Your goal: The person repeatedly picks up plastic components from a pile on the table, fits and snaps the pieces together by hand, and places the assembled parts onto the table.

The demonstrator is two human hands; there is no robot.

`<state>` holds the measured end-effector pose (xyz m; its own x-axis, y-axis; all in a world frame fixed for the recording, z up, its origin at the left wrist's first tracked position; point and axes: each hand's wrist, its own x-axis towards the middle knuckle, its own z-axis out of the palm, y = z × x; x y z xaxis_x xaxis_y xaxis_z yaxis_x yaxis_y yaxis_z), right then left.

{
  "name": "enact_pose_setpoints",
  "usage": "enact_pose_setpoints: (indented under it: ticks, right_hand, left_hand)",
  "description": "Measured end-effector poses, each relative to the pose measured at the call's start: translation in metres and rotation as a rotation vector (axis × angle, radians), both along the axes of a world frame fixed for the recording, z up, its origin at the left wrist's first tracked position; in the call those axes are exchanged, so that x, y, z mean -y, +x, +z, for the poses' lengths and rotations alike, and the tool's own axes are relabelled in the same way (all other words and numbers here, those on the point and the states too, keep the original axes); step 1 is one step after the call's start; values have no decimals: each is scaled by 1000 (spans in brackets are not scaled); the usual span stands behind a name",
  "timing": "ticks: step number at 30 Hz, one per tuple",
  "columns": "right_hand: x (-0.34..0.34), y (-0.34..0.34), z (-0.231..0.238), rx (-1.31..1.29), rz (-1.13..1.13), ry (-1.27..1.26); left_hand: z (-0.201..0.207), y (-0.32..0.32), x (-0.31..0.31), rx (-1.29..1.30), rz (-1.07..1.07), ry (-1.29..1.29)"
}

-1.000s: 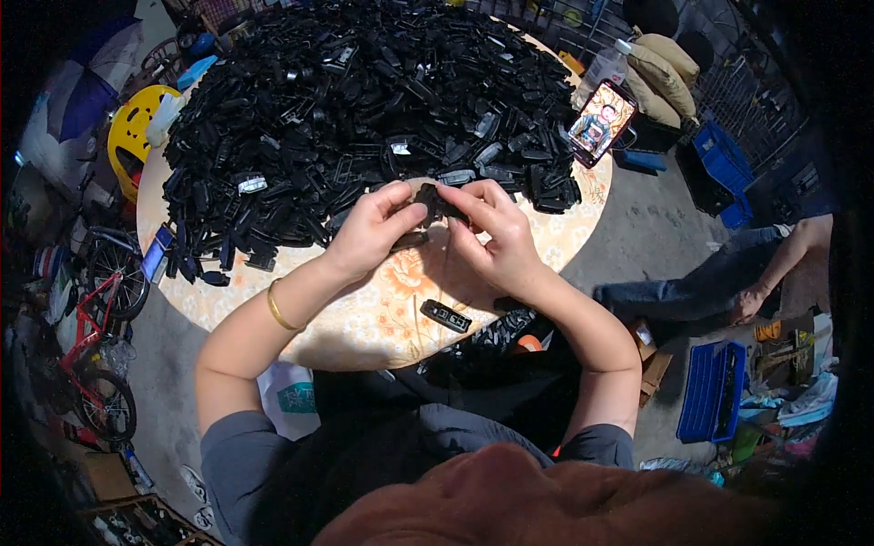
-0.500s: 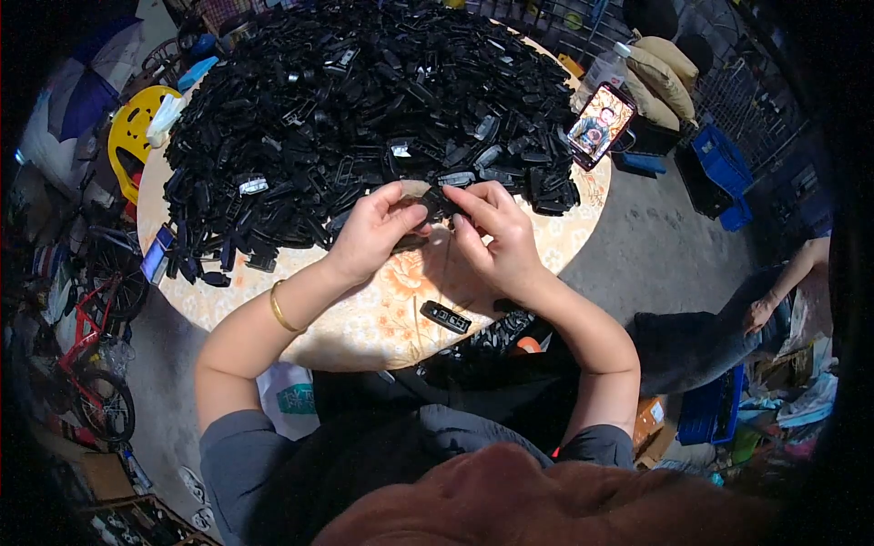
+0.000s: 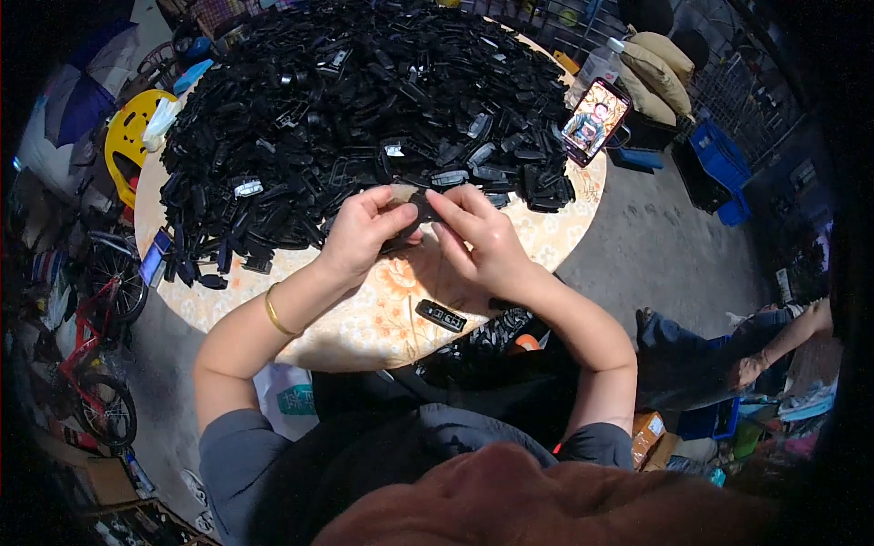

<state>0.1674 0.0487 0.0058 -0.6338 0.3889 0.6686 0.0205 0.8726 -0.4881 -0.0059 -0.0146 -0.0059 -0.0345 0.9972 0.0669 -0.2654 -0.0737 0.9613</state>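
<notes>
— Has anything moved since a second ago?

— Both hands have stayed in almost the same spot, close together at the near edge of the big black pile. Off to the right, the other person's arm [image 3: 774,350] has dropped lower than it was.

— What is the grip doing?

— I see my left hand [image 3: 364,232] and my right hand [image 3: 482,241] pinching one small black part [image 3: 417,211] between their fingertips. Both grips are closed tight on it, just above the surface [image 3: 364,318].

— And around the hands?

— Right behind them lies the heap of black parts [image 3: 364,109], which covers most of the round flowery surface. Another black piece [image 3: 441,315] lies alone on the surface, just below my right hand. I have a gold bangle [image 3: 273,311] on my left wrist. A phone [image 3: 596,121] with a bright screen stands at the far right edge of the pile. A yellow chair [image 3: 127,136] sits past the left rim, and a red bicycle [image 3: 86,364] stands on the floor lower left.
</notes>
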Motion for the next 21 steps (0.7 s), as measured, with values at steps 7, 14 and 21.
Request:
enact_pose_setpoints:
  ticks: [7, 14, 21]
  right_hand:
    - [-4, 6, 7, 137, 84, -17]
    - [0, -5, 2, -51, 27, 51]
    - [2, -16, 9, -3, -171, 283]
  left_hand:
    - [6, -12, 0, -181, -61, 43]
    - [6, 1, 1, 36, 10, 28]
    - [10, 1, 0, 266, -2, 56]
